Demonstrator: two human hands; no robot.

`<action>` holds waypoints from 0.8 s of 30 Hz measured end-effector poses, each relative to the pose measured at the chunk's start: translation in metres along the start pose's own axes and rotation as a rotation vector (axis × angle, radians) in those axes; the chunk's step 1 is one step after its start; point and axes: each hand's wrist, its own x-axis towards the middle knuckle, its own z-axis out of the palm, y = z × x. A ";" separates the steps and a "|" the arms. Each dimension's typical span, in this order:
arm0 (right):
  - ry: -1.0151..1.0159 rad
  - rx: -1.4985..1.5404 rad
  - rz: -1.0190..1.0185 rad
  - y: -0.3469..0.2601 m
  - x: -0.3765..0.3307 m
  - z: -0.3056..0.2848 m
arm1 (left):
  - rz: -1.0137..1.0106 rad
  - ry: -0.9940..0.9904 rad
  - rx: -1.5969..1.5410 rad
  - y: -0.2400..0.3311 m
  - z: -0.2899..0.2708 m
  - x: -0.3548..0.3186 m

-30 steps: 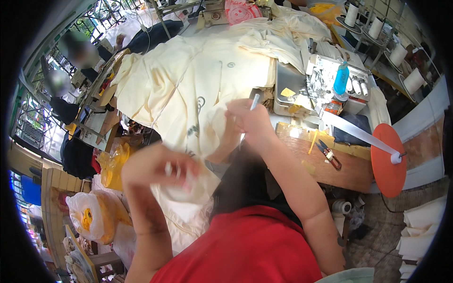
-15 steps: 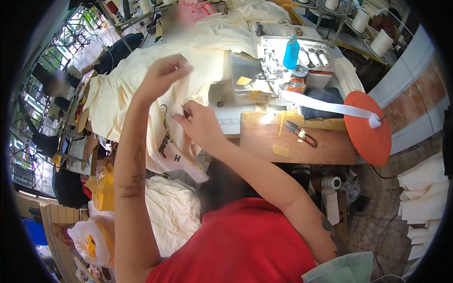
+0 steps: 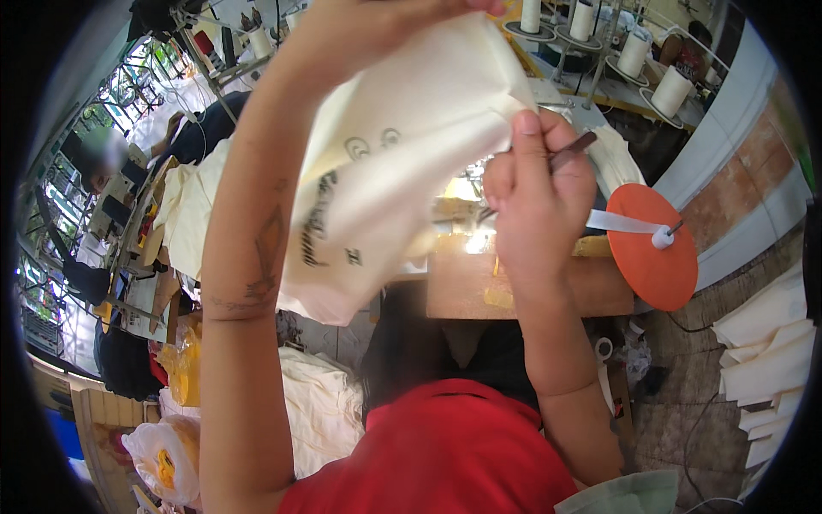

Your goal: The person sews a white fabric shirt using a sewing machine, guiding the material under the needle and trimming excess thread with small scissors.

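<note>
A cream cloth [image 3: 402, 206] with dark printed lettering is stretched up in front of me between both hands. At the top edge of the picture, my left hand [image 3: 368, 34] is closed on its upper part, fingers partly cut off by the frame. My right hand [image 3: 544, 184] pinches the cloth's right edge between thumb and fingers. Held in that same hand is a thin dark tool [image 3: 574, 150], one end sticking out past the fingers; its kind I cannot make out. Behind the cloth, much of the worktable is hidden.
An orange disc [image 3: 651, 248] with white tape stands to the right of a wooden board [image 3: 539, 287]. Several thread cones [image 3: 634, 51] stand at the back right. More cream cloth [image 3: 321, 411] lies below, near a plastic bag [image 3: 167, 458]. Pale cloths [image 3: 771, 360] hang at the right.
Both hands have risen, the right also moving right, and the cloth is now lifted and spread between them. It covers the blue bottle and tabletop items seen before.
</note>
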 end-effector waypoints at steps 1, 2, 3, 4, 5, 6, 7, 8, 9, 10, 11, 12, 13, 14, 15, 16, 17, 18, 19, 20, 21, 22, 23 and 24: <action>-0.018 -0.015 0.017 -0.004 0.005 -0.005 | 0.013 -0.060 -0.022 -0.001 0.000 0.005; -0.036 -0.030 0.034 -0.008 0.010 -0.008 | 0.023 -0.108 -0.040 -0.004 0.000 0.010; -0.041 -0.065 0.049 -0.010 0.014 -0.016 | 0.040 -0.162 -0.081 -0.014 0.006 0.017; -0.016 -0.156 0.021 -0.011 0.015 -0.011 | 0.041 -0.211 -0.096 -0.019 0.008 0.018; 0.009 -0.246 -0.007 -0.011 0.014 -0.002 | 0.041 -0.260 -0.110 -0.026 0.009 0.018; 0.040 -0.344 -0.037 -0.012 0.014 0.002 | 0.045 -0.311 -0.132 -0.025 0.012 0.018; 0.024 -0.331 -0.001 -0.007 0.016 -0.006 | 0.073 -0.296 -0.040 -0.023 0.013 0.015; 0.029 -0.330 -0.005 -0.005 0.019 -0.009 | 0.081 -0.253 0.116 -0.019 0.013 0.015; 0.036 -0.334 -0.001 -0.002 0.019 -0.013 | 0.084 -0.207 0.266 -0.012 0.013 0.014; 0.042 -0.337 0.002 -0.001 0.021 -0.014 | 0.087 -0.160 0.415 -0.006 0.014 0.013; 0.050 -0.328 -0.041 0.000 0.022 -0.013 | 0.137 -0.138 0.430 -0.001 0.017 0.014; 0.058 -0.322 -0.084 -0.003 0.024 -0.009 | 0.188 -0.115 0.443 0.005 0.021 0.016; 0.064 -0.307 -0.120 -0.004 0.026 -0.006 | 0.230 -0.093 0.463 0.012 0.025 0.016; 0.074 -0.385 -0.155 -0.004 0.029 -0.006 | 0.181 -0.082 0.463 0.022 0.028 0.017; 0.090 -0.472 -0.194 -0.006 0.032 -0.008 | 0.137 -0.076 0.453 0.033 0.033 0.020; 0.108 -0.561 -0.232 -0.009 0.035 -0.011 | 0.094 -0.071 0.441 0.038 0.037 0.021; 0.140 -0.643 -0.366 -0.012 0.038 -0.010 | 0.280 0.012 0.490 0.019 0.032 0.029; 0.155 -0.659 -0.334 -0.019 0.039 -0.019 | 0.218 0.089 0.533 0.022 0.037 0.030; 0.158 -0.654 -0.296 -0.025 0.038 -0.021 | 0.169 0.112 0.538 0.024 0.031 0.027; 0.162 -0.648 -0.259 -0.028 0.038 -0.024 | 0.122 0.132 0.542 0.024 0.022 0.022; 0.197 -0.715 -0.377 -0.023 0.039 -0.034 | 0.142 0.172 0.501 0.013 0.018 0.015; 0.143 -0.747 -0.306 -0.025 0.033 -0.037 | 0.150 0.214 0.478 0.002 0.012 0.000; 0.093 -0.780 -0.237 -0.031 0.019 -0.040 | 0.091 0.185 0.425 -0.004 0.004 -0.012; 0.038 -0.800 -0.156 -0.034 0.003 -0.041 | 0.021 0.155 0.383 -0.007 -0.001 -0.029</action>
